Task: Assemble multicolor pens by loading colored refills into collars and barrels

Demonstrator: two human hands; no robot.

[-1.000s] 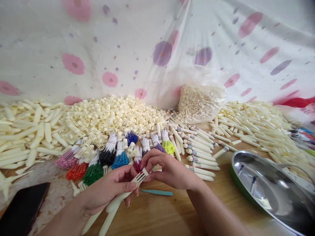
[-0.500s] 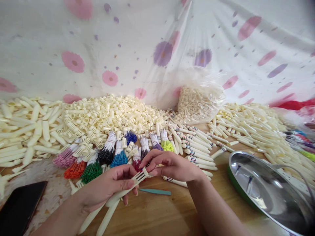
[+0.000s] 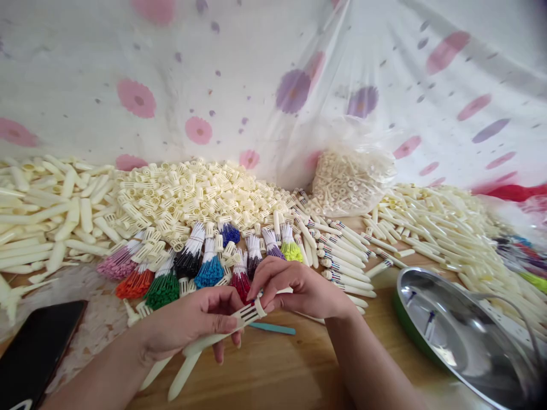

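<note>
Left fingers [image 3: 224, 324] clasp 1 pen [image 3: 205, 341], right fingers [image 3: 264, 278] pinch its collar [image 3: 249, 312] — 10 bundles [image 3: 208, 267] behind.

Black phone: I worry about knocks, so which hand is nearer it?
Left. The left hand is right of the phone; the right hand is farther right, beyond the left.
</note>
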